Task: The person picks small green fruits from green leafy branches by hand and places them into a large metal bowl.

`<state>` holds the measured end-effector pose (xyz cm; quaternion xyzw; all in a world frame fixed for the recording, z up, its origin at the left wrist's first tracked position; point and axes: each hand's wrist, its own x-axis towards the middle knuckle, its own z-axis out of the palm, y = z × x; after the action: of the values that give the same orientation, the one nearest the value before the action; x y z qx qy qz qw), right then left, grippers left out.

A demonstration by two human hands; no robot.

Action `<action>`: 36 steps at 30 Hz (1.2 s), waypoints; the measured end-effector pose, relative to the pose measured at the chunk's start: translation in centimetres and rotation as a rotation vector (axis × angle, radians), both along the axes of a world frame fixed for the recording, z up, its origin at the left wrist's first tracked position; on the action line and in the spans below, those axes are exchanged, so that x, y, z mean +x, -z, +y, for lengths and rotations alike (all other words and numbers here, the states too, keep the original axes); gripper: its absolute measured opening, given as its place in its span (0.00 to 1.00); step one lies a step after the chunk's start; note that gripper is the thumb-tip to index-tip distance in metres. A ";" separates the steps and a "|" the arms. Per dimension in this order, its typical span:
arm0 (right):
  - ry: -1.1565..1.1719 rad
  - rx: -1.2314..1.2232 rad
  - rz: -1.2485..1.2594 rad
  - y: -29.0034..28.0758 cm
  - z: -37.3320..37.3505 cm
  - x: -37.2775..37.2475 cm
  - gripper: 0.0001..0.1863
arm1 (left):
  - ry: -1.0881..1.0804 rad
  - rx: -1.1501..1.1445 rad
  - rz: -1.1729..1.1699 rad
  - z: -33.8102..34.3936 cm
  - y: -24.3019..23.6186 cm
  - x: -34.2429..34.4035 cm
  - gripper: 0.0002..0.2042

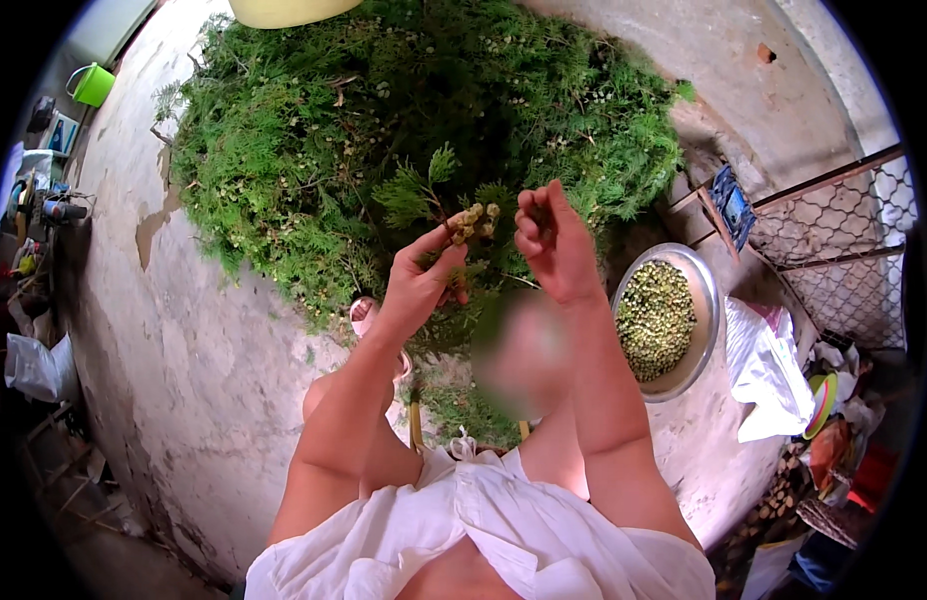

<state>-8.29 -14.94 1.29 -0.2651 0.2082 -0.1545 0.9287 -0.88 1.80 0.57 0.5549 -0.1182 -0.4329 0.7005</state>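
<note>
My left hand [421,280] grips a green conifer sprig [471,222] with a cluster of pale seed cones at its tip. My right hand [549,238] is raised just to the right of that cluster, fingers pinched together on something small that I cannot make out. Behind both hands lies a large heap of green conifer branches [384,130] on the concrete floor. A round metal bowl [706,300] filled with small green cones stands on the floor to the right of my right forearm.
A white cloth or bag [769,370] lies right of the bowl, next to a wire-mesh fence [844,240]. A green bucket [92,84] and clutter line the far left edge. A pale yellow tub rim [289,10] shows at the top.
</note>
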 end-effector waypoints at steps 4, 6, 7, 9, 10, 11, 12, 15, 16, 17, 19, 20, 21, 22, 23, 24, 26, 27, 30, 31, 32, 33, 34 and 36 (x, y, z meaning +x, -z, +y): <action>-0.079 -0.423 0.186 -0.4 1.7 0.2 0.14 | -0.033 0.014 -0.077 -0.6 0.1 -0.2 0.15; -0.095 -0.536 0.160 0.7 2.0 0.6 0.14 | -0.022 0.025 -0.096 -0.7 0.1 -0.3 0.15; -0.110 -0.652 0.133 1.1 2.0 0.7 0.13 | -0.005 0.044 -0.105 -0.7 0.2 -0.3 0.15; -0.099 -0.664 0.144 1.6 2.0 0.7 0.13 | 0.014 0.063 -0.115 -0.7 0.4 -0.3 0.14; -0.043 -0.963 0.147 2.0 2.0 0.7 0.11 | -0.019 0.035 -0.104 -0.8 0.5 -0.5 0.14; 0.017 -1.262 0.148 2.2 2.0 0.8 0.10 | -0.051 0.008 -0.092 -0.9 0.7 -0.6 0.13; 0.016 -1.260 0.149 2.2 2.2 0.8 0.10 | -0.051 0.010 -0.092 -0.9 0.9 -0.6 0.13; 0.076 -1.315 0.128 1.0 3.1 0.8 0.13 | -0.085 0.011 -0.136 -1.0 1.5 -0.7 0.13; 0.000 -1.321 0.220 0.2 3.3 0.7 0.15 | -0.102 0.033 -0.174 -1.1 1.6 -0.7 0.12; -0.076 -1.324 0.312 -0.3 3.4 0.7 0.18 | -0.118 0.056 -0.212 -1.1 1.8 -0.8 0.11; -0.063 -1.404 0.364 0.1 3.8 0.8 0.19 | -0.093 0.023 -0.299 -1.0 2.6 -1.1 0.11; -0.052 -1.485 0.416 0.2 4.0 0.8 0.21 | -0.069 -0.010 -0.384 -0.9 2.8 -1.1 0.11; -0.052 -1.484 0.423 0.2 4.1 0.9 0.21 | -0.064 -0.011 -0.380 -1.0 2.7 -1.1 0.11; -0.016 -1.511 0.403 0.2 4.1 0.9 0.21 | -0.020 0.048 -0.341 -1.0 2.3 -1.1 0.11; 0.020 -1.539 0.384 0.2 4.1 0.9 0.21 | 0.024 0.106 -0.301 -1.1 1.9 -1.0 0.11; 0.015 -1.532 0.382 0.6 4.3 1.0 0.21 | 0.007 0.124 -0.320 -0.9 1.9 -1.1 0.12; 0.083 -1.596 0.388 1.6 4.6 1.0 0.20 | -0.015 0.143 -0.357 -0.8 2.0 -1.0 0.14; 0.078 -1.590 0.401 1.8 4.6 1.0 0.20 | 0.000 0.156 -0.351 -0.9 1.9 -1.1 0.15; 0.120 -1.479 0.362 1.6 4.5 1.0 0.14 | 0.013 0.131 -0.186 -1.3 0.5 -1.2 0.16; 0.117 -1.468 0.371 1.6 4.6 1.2 0.14 | 0.003 0.090 -0.036 -1.2 0.4 -1.3 0.16; 0.102 -1.406 0.373 1.7 4.7 1.4 0.13 | 0.031 0.057 -0.055 -1.0 0.6 -1.2 0.17; 0.091 -1.350 0.372 1.7 4.6 1.7 0.13 | 0.036 0.061 -0.052 -1.0 0.7 -1.1 0.17; 0.117 -1.351 0.392 2.1 4.5 1.8 0.12 | 0.027 0.043 0.003 -1.1 0.8 -1.2 0.17; 0.096 -1.278 0.397 2.3 4.4 1.9 0.12 | 0.009 0.042 0.062 -1.3 0.9 -1.4 0.17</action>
<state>-6.40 -10.57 -1.03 -0.7767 0.2543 -0.2367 0.5253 -2.32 0.55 -0.35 0.5551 -0.0899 -0.4554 0.6902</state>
